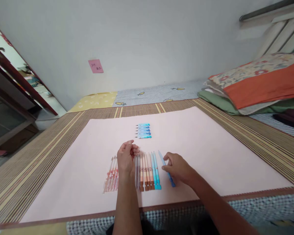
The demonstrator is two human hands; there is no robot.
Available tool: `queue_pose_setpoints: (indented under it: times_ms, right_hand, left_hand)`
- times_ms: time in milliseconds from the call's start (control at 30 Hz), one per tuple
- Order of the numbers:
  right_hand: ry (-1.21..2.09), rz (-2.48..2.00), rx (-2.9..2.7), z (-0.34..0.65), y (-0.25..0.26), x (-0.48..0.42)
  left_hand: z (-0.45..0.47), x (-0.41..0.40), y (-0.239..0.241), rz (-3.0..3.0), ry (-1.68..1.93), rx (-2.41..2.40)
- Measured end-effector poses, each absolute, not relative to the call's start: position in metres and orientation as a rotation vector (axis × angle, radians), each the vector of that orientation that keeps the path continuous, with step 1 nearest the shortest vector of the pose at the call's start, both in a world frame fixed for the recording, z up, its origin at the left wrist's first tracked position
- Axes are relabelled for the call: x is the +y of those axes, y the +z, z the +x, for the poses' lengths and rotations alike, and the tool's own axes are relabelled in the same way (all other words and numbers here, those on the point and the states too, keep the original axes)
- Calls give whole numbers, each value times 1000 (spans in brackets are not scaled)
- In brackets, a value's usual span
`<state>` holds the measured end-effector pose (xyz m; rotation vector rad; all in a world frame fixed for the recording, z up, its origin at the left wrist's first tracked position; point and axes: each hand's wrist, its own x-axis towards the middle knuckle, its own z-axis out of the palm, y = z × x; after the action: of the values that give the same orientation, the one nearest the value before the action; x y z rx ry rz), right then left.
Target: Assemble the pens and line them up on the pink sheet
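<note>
My right hand (175, 166) pinches a blue pen (165, 162) between thumb and fingers. The pen lies tilted on the pink sheet, just right of a row of pens. Two light-blue pens (156, 171) end that row, next to several brown-and-peach pens (147, 173). My left hand (127, 151) hovers over the row's middle with loosely bent fingers and nothing visible in them; its wrist hides part of the row. Left of that wrist lie several pink-and-white patterned pens (111, 176). Beyond the hands, several short blue mechanical pencils (143, 131) are stacked in a neat column, tips to the left.
The large pink sheet (71, 192) lies on a striped woven mat (51, 140). Folded bedding with an orange border (267, 85) is piled at the right. A pale wall (147, 45) with a pink note (96, 66) stands behind. A doorway opens at the far left.
</note>
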<state>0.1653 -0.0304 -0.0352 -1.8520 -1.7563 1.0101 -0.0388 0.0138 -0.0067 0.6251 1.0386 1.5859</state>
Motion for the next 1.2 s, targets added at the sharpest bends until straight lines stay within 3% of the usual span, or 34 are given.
queue_pose_setpoints:
  times_ms: [233,567,833,1200]
  right_hand:
    - [874,-1812,-1766,151,-49,-37]
    - [926,-1750,-1747,148,-50,-35]
    - [883,-1623,-1615,192,-56,-34]
    - [702,-1593,-2070,178,-54,-49]
  left_hand:
    - [-37,14,-8,609,1579,1016]
    - [-38,15,-10,613,1568,984]
    - [-40,17,-12,609,1546,997]
    - [-39,18,-16,671,1533,1046]
